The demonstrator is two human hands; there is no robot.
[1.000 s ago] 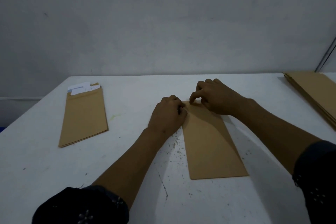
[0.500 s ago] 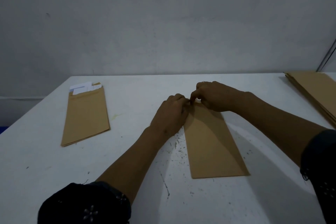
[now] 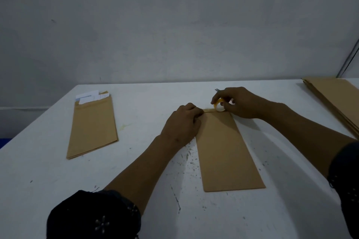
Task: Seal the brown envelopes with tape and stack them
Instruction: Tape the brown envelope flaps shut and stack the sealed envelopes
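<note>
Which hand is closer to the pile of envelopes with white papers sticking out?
Left. The left hand presses the middle envelope's top corner, on the side toward that pile. The right hand holds the tape roll farther away.

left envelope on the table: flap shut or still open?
Open. The left envelope lies flat with white papers sticking out past its top edge; no tape on it that I can see.
</note>
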